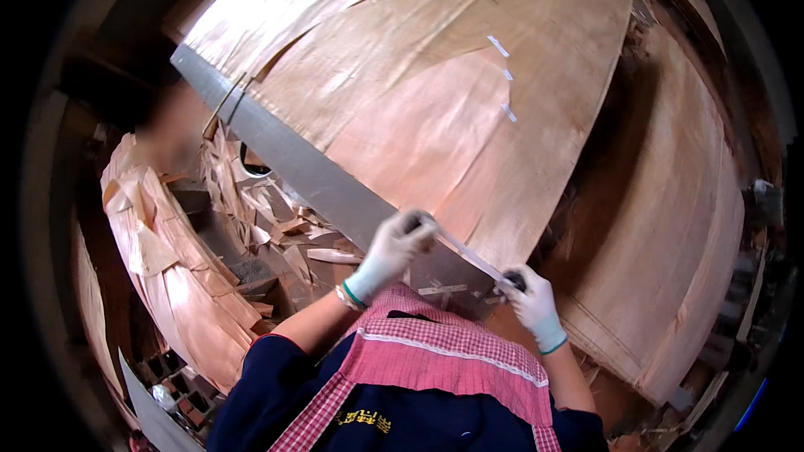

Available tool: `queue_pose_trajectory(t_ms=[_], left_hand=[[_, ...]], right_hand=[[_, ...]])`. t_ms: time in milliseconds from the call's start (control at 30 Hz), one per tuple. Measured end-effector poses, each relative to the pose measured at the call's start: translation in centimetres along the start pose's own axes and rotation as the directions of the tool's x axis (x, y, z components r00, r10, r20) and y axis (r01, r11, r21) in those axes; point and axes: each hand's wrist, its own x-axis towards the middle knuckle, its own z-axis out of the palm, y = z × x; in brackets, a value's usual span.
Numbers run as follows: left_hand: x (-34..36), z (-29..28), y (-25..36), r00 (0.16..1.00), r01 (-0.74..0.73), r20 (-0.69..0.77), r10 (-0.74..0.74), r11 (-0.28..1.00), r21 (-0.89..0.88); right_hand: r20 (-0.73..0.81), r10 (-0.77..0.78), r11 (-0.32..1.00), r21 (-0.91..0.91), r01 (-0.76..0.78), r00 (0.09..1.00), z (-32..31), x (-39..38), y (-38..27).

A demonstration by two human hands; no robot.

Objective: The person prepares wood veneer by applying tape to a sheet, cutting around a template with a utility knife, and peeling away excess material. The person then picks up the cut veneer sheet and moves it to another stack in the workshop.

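- One pale tape strip (471,259) stretches taut between your two gloved hands, over the near edge of the veneer sheet (536,172).
- Three short white tape pieces (507,113) stick to that sheet, beyond your hands.
- Your left hand (397,246) is closed, fingers pinching the strip's left end.
- Your right hand (529,295) curls around one small dark object (514,280) at the strip's other end; its exact kind is unclear.
- One grey table edge (310,177) runs forward-left from your left hand.

Glare bleaches the veneer (410,67) at upper left (edges dark, bent).
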Motion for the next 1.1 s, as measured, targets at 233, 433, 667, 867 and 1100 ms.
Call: queue_pose_trajectory(t_ms=[233,433,667,867,1100], left_hand=[[9.6,-15.7,1.0,0.522,-0.157,-0.462,0.717,0.613,0.774],[16.0,-16.8,1.8,0.353,0.207,-0.445,0.823,0.395,0.895],[13.9,-15.6,0.2,0.529,0.179,-0.005,0.849,-0.105,0.978],[6.2,-1.9,-8.3,0.796,-0.169,0.241,0.555,-0.179,0.969],[2.1,5.6,-12.7,0.791,-0.511,0.526,0.313,-0.135,0.849]], right_hand=[[-0.06,-0.049,0.955,-0.296,0.029,0.997,-0.7,2.0,2.4],[0.001,0.088,0.994,-0.069,-0.088,0.996,-1.5,6.1,8.4],[0.13,0.133,0.989,0.04,-0.139,0.983,-2.8,6.4,9.1],[0.144,0.115,0.99,0.06,-0.125,0.983,-3.4,6.2,9.3],[0.066,0.024,0.964,-0.264,-0.006,0.998,-2.9,6.1,7.3]])
